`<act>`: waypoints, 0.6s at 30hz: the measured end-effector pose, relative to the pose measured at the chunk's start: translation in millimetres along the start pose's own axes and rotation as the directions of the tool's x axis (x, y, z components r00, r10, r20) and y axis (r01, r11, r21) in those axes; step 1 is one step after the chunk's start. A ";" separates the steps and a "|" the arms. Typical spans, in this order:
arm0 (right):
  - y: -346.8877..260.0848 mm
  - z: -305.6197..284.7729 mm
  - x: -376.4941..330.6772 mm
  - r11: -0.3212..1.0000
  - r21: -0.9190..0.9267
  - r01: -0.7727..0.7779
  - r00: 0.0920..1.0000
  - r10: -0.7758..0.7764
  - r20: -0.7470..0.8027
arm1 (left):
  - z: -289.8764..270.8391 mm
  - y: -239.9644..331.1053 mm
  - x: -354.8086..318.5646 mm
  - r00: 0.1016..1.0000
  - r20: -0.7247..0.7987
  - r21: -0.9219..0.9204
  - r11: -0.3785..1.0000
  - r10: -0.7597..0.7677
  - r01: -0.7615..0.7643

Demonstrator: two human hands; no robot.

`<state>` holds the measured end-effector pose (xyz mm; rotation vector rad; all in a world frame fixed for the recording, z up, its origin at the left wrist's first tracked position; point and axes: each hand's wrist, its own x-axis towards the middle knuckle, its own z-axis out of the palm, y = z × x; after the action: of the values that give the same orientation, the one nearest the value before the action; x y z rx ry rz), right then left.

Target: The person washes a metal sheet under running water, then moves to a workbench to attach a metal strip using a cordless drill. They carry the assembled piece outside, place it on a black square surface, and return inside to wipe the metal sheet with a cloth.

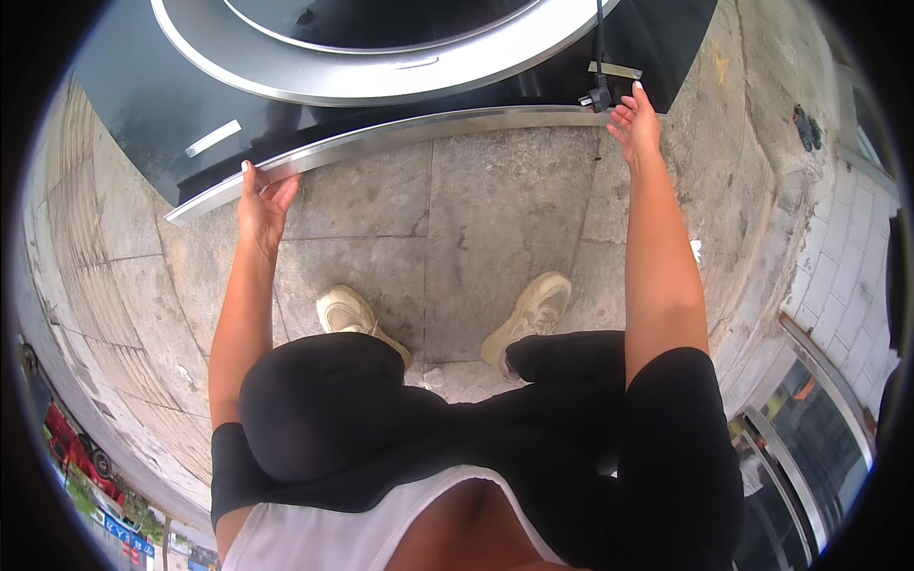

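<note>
A large glossy black panel with a wide silver ring and a bright metal front edge lies in front of me. Its far side is cut off by the picture. My left hand grips the front edge near its left end, thumb on top and fingers curled at the rim. Near the right end, my right hand holds the edge too, its thumb up by a short silver strip. Beside those fingers a black plug hangs on a dark cord over the panel.
Worn grey paving slabs spread below, with my light shoes near the middle. To the right are a pale tiled wall, a metal-framed glass unit and a small dark object. A red vehicle stands far left.
</note>
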<state>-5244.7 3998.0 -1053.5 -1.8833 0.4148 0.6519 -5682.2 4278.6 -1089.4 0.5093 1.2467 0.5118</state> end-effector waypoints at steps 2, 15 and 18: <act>28.3 2.9 3.7 0.993 0.100 -0.061 0.982 0.077 -0.172 | 0.3 1.3 -1.8 0.999 0.018 0.065 0.998 -0.027 0.025; 72.0 13.0 41.5 0.890 0.283 -0.357 0.928 0.372 0.000 | -13.7 -3.5 15.0 0.995 -0.046 0.172 0.980 -0.091 0.097; 74.3 4.3 48.3 0.924 0.246 -0.291 0.956 0.292 0.033 | -25.0 2.4 14.9 0.959 -0.266 0.192 0.980 0.098 -0.047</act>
<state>-5249.1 3973.7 -1138.7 -1.5968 0.7560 0.7553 -5703.0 4291.8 -1105.1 0.6579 1.5552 0.5452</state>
